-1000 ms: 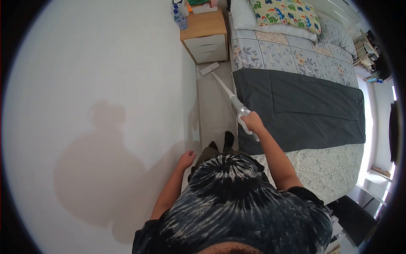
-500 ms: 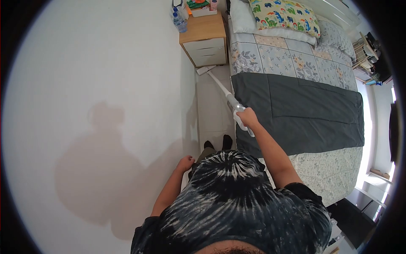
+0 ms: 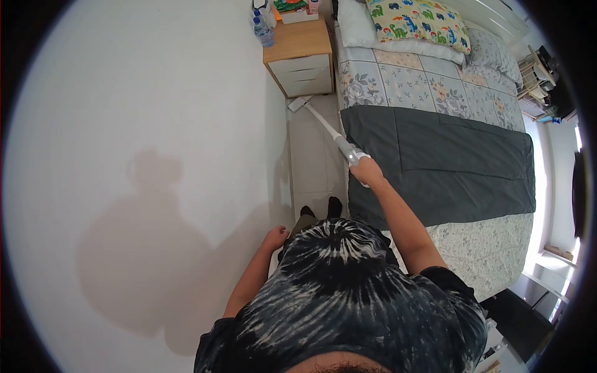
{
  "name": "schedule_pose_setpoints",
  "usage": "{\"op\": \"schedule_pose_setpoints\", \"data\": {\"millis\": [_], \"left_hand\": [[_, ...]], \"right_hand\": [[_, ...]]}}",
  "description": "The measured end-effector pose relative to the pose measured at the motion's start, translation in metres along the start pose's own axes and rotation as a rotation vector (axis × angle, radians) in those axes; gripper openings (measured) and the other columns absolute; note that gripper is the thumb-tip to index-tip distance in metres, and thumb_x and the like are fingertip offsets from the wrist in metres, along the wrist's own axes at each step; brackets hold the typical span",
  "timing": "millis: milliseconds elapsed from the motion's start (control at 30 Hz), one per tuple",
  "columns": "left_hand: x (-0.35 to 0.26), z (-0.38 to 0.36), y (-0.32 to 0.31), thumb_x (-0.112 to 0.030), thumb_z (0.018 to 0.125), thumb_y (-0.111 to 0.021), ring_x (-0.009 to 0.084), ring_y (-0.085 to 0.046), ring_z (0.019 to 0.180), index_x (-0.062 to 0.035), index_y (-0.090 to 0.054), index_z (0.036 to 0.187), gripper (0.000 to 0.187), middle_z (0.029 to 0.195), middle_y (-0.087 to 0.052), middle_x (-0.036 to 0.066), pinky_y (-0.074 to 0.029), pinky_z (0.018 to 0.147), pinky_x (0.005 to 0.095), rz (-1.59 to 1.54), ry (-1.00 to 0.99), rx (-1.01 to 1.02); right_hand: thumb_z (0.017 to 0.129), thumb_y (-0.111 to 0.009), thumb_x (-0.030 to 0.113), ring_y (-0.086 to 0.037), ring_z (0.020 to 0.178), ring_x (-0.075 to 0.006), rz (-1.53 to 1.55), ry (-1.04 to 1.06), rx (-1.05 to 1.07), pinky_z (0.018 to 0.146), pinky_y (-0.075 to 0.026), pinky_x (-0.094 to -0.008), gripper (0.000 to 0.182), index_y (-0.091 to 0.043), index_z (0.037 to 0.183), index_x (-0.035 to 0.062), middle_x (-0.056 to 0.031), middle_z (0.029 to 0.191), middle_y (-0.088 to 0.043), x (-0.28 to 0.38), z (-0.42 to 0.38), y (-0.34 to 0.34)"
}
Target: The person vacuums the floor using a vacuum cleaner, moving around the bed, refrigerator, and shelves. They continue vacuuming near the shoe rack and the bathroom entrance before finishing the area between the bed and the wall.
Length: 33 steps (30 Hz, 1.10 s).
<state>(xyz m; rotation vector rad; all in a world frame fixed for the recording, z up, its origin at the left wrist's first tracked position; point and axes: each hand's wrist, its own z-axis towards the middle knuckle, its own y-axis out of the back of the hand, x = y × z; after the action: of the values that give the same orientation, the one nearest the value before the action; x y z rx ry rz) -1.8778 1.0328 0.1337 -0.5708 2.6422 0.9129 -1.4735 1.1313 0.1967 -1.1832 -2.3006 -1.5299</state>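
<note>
My right hand (image 3: 367, 171) is closed around the handle of a white and grey stick vacuum cleaner (image 3: 344, 145). Its thin white tube slants forward and left to a flat floor head (image 3: 300, 104), which lies on the tiles against the foot of the bedside cabinet, by the wall corner. Part of the handle is hidden behind my hand and the angle. My left hand (image 3: 275, 237) hangs beside my left thigh, close to the wall, its fingers curled with nothing visible in them.
A wood-topped cabinet (image 3: 300, 40) with white drawers holds water bottles (image 3: 263, 31) and a white box. The bed (image 3: 435, 161), with a dark grey blanket, borders the narrow tiled aisle (image 3: 309, 149) on the right; a white wall (image 3: 186, 93) borders it on the left.
My right hand has turned the vacuum's handle and shifted slightly, so less of the handle's rear end shows. The floor head stays at almost the same spot by the cabinet. My left hand barely moves.
</note>
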Motion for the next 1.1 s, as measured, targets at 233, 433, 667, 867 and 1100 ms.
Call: {"op": "schedule_pose_setpoints", "data": {"millis": [233, 433, 667, 867, 1100], "left_hand": [[0.003, 0.002, 0.005, -0.037, 0.083, -0.055, 0.0335, -0.059, 0.103, -0.0006, -0.056, 0.117, 0.050, 0.109, -0.062, 0.020, -0.045, 0.090, 0.0388, -0.050, 0.013, -0.014], [0.013, 0.005, 0.001, -0.039, 0.083, -0.055, 0.0334, -0.059, 0.103, -0.0008, -0.056, 0.116, 0.050, 0.109, -0.062, 0.020, -0.046, 0.090, 0.0389, -0.022, 0.005, -0.033], [0.018, 0.011, -0.001, -0.038, 0.082, -0.056, 0.0332, -0.059, 0.102, -0.0022, -0.058, 0.115, 0.049, 0.108, -0.063, 0.019, -0.046, 0.089, 0.0384, -0.021, 0.014, -0.031], [0.003, -0.002, 0.003, -0.037, 0.083, -0.056, 0.0323, -0.060, 0.102, -0.0017, -0.057, 0.115, 0.048, 0.108, -0.063, 0.019, -0.046, 0.089, 0.0381, -0.101, -0.041, -0.172], [0.038, -0.053, -0.048, -0.035, 0.084, -0.056, 0.0309, -0.061, 0.101, -0.0003, -0.057, 0.115, 0.047, 0.107, -0.063, 0.019, -0.046, 0.088, 0.0369, -0.268, -0.033, -0.195]], "right_hand": [[0.076, -0.062, 0.027, -0.065, 0.060, -0.0316, 0.101, 0.004, 0.090, 0.056, -0.050, -0.0394, 0.042, -0.060, 0.089, -0.0126, -0.0259, 0.074, -0.062, -0.012, -0.041, 0.012], [0.079, -0.064, 0.018, -0.042, 0.037, -0.0139, 0.805, -0.321, 0.191, 0.037, -0.035, -0.0303, 0.024, -0.055, 0.074, -0.0040, -0.0037, 0.050, -0.044, -0.032, -0.087, 0.027], [0.078, -0.065, 0.017, -0.040, 0.036, -0.0152, 0.997, -0.339, 0.143, 0.037, -0.034, -0.0316, 0.021, -0.055, 0.075, -0.0021, -0.0042, 0.048, -0.044, -0.025, -0.065, -0.001], [0.080, -0.063, 0.019, -0.043, 0.037, -0.0163, 0.887, -0.307, 0.181, 0.037, -0.034, -0.0323, 0.023, -0.057, 0.078, -0.0032, -0.0058, 0.049, -0.046, -0.004, -0.039, -0.025], [0.081, -0.062, 0.021, -0.042, 0.037, -0.0157, 0.812, -0.271, 0.201, 0.039, -0.035, -0.0325, 0.024, -0.055, 0.078, -0.0022, -0.0040, 0.050, -0.044, 0.001, -0.063, -0.039]]}}
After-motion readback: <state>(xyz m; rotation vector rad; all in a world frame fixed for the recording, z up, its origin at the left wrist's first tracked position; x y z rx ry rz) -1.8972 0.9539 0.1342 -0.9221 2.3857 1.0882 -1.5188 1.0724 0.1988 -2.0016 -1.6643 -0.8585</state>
